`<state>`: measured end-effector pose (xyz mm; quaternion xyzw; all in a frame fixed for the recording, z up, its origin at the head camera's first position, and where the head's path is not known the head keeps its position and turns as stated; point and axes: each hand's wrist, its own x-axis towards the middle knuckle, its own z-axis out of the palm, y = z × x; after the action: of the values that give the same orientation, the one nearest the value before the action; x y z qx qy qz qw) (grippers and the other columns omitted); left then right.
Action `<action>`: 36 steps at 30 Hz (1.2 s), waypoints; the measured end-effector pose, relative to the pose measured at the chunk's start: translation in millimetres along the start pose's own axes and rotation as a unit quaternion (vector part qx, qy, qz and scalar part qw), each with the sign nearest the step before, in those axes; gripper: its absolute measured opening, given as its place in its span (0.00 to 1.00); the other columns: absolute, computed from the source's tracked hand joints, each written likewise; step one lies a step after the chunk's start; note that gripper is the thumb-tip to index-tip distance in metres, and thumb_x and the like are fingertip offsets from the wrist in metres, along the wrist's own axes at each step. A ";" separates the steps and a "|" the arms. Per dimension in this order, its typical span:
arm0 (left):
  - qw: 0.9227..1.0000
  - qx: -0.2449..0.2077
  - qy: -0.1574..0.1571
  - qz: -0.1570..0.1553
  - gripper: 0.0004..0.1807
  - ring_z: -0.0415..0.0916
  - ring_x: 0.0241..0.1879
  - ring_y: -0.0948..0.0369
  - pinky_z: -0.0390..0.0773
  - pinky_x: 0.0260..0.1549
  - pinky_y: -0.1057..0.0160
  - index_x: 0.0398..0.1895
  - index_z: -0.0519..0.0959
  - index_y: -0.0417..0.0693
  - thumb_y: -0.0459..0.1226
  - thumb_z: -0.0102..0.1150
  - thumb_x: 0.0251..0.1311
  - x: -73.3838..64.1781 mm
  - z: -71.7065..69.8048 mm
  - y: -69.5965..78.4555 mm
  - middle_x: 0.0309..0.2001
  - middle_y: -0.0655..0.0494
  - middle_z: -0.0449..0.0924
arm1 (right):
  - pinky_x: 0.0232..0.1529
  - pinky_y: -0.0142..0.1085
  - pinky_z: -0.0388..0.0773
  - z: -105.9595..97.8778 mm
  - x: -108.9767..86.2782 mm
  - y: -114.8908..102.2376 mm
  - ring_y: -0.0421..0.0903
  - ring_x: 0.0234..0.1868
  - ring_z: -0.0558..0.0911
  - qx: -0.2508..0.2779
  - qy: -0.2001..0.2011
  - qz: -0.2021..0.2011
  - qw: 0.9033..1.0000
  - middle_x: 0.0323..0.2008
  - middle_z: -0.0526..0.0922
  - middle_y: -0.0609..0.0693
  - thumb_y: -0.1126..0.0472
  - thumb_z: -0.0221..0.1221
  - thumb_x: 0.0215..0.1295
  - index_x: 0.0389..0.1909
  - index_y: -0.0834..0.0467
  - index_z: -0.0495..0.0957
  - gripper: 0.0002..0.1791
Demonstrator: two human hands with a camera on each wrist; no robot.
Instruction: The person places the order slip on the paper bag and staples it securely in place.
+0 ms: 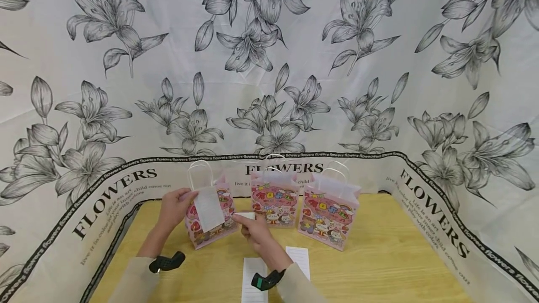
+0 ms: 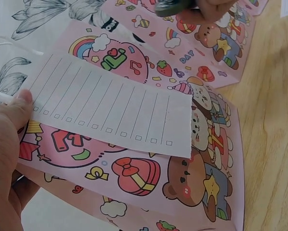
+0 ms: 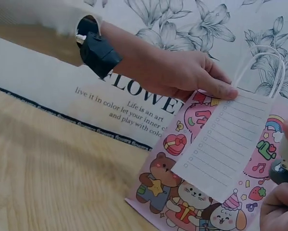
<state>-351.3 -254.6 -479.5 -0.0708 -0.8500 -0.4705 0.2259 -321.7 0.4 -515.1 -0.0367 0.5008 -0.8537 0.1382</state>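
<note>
A pink cartoon-print paper gift bag (image 1: 231, 203) with white handles stands at the left of the table. A lined checklist slip (image 2: 105, 103) lies against its front, below the handles. My left hand (image 1: 176, 207) pinches the slip to the bag's upper edge, thumb on the paper (image 3: 225, 144) and fingers behind. Just right of the bag, my right hand (image 1: 258, 230) grips a small white object (image 1: 246, 215) with a dark rounded part; its kind I cannot tell. In the right wrist view that hand's fingers (image 3: 281, 204) show at the right edge, apart from the slip.
Two similar gift bags stand to the right, a middle one (image 1: 275, 200) and a right one (image 1: 328, 214). Two lined paper slips lie at the front, one (image 1: 252, 275) partly under the right wrist and another (image 1: 300, 258) beside it. Flower-print cloth (image 1: 269, 106) hangs behind the wooden table (image 1: 379, 256).
</note>
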 end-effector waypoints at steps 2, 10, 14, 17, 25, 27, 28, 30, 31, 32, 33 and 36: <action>1.000 0.005 0.005 0.008 0.15 0.79 0.21 0.60 0.77 0.19 0.67 0.39 0.84 0.35 0.41 0.63 0.64 -3.2 -0.5 -1.5 0.27 0.48 0.84 | 0.21 0.29 0.56 2.2 0.9 -1.8 0.36 0.16 0.56 0.046 0.009 0.007 0.999 0.26 0.77 0.45 0.69 0.62 0.64 0.47 0.66 0.71 0.14; 1.000 -0.015 0.000 0.011 0.15 0.79 0.20 0.61 0.77 0.18 0.65 0.38 0.85 0.36 0.41 0.63 0.64 -4.9 3.9 0.0 0.27 0.48 0.84 | 0.46 0.40 0.80 19.4 -0.6 -24.7 0.46 0.33 0.85 0.019 -0.028 0.008 0.999 0.40 0.80 0.63 0.73 0.62 0.62 0.64 0.71 0.53 0.34; 1.000 0.005 0.016 0.020 0.13 0.78 0.19 0.62 0.75 0.18 0.67 0.38 0.86 0.37 0.40 0.65 0.62 -3.4 4.6 -0.5 0.27 0.48 0.84 | 0.42 0.41 0.81 35.5 7.0 -41.8 0.47 0.36 0.83 -0.113 -0.041 -0.053 0.991 0.42 0.77 0.61 0.70 0.67 0.57 0.58 0.70 0.63 0.31; 0.999 0.013 0.026 0.028 0.11 0.77 0.18 0.62 0.74 0.17 0.67 0.36 0.86 0.37 0.39 0.66 0.61 -3.0 2.8 -1.1 0.26 0.48 0.84 | 0.37 0.42 0.82 48.7 15.5 -53.1 0.49 0.37 0.82 -0.196 -0.059 -0.090 0.975 0.42 0.79 0.60 0.65 0.69 0.56 0.57 0.67 0.68 0.29; 0.997 0.022 0.018 0.073 0.11 0.76 0.17 0.63 0.74 0.16 0.66 0.35 0.85 0.38 0.39 0.63 0.64 0.5 -0.9 -1.3 0.25 0.50 0.83 | 0.34 0.54 0.80 78.0 40.4 -73.1 0.47 0.37 0.83 -0.365 -0.168 -0.138 0.905 0.45 0.76 0.53 0.65 0.67 0.60 0.64 0.55 0.62 0.34; 0.997 0.020 0.017 0.071 0.11 0.74 0.16 0.63 0.73 0.14 0.66 0.35 0.85 0.38 0.39 0.63 0.64 -0.9 -0.9 -1.8 0.23 0.51 0.83 | 0.33 0.52 0.81 83.1 46.1 -73.3 0.45 0.35 0.83 -0.409 -0.189 -0.138 0.882 0.43 0.77 0.51 0.65 0.67 0.61 0.64 0.53 0.62 0.34; 0.997 0.021 0.017 0.071 0.11 0.74 0.16 0.64 0.73 0.15 0.66 0.35 0.85 0.38 0.39 0.63 0.64 -1.7 -0.6 -2.4 0.24 0.52 0.83 | 0.32 0.49 0.81 85.0 48.8 -72.7 0.44 0.33 0.83 -0.428 -0.197 -0.139 0.871 0.42 0.77 0.50 0.65 0.67 0.61 0.64 0.53 0.62 0.33; 0.997 0.019 0.016 0.072 0.11 0.75 0.17 0.64 0.74 0.16 0.67 0.35 0.86 0.38 0.39 0.63 0.64 -3.4 0.1 -2.4 0.25 0.51 0.83 | 0.30 0.44 0.81 87.7 54.1 -71.1 0.43 0.31 0.84 -0.452 -0.204 -0.144 0.856 0.41 0.78 0.50 0.66 0.66 0.61 0.63 0.53 0.61 0.33; 0.997 0.018 0.014 0.074 0.11 0.76 0.18 0.63 0.75 0.17 0.67 0.35 0.86 0.38 0.39 0.63 0.64 -4.1 0.6 -2.4 0.25 0.51 0.84 | 0.29 0.42 0.81 89.0 55.9 -70.7 0.44 0.30 0.84 -0.458 -0.205 -0.147 0.853 0.40 0.78 0.50 0.66 0.66 0.61 0.63 0.54 0.62 0.32; 0.997 0.015 0.012 0.075 0.12 0.77 0.18 0.63 0.75 0.17 0.67 0.36 0.86 0.38 0.40 0.63 0.64 -4.8 1.0 -2.0 0.26 0.50 0.84 | 0.28 0.40 0.81 89.8 57.8 -70.1 0.44 0.29 0.84 -0.463 -0.204 -0.150 0.849 0.40 0.78 0.51 0.67 0.66 0.61 0.63 0.54 0.62 0.32; 0.997 0.014 0.011 0.077 0.12 0.78 0.20 0.63 0.76 0.18 0.67 0.36 0.85 0.38 0.40 0.62 0.64 -5.6 1.5 -1.6 0.27 0.50 0.84 | 0.27 0.38 0.80 90.4 59.6 -69.4 0.44 0.28 0.84 -0.468 -0.203 -0.152 0.847 0.41 0.78 0.51 0.68 0.66 0.61 0.63 0.55 0.62 0.32; 0.997 0.008 0.013 0.074 0.12 0.80 0.22 0.62 0.77 0.20 0.67 0.36 0.85 0.38 0.40 0.62 0.65 -5.1 0.3 -0.7 0.29 0.50 0.85 | 0.26 0.37 0.80 94.4 66.1 -68.8 0.45 0.26 0.84 -0.474 -0.207 -0.152 0.842 0.42 0.77 0.52 0.69 0.66 0.59 0.63 0.56 0.63 0.33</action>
<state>-347.1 -254.3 -482.5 -0.1256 -0.8431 -0.4465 0.2720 -379.8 -65.7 -413.8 -0.3490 0.7925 -0.4947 0.0732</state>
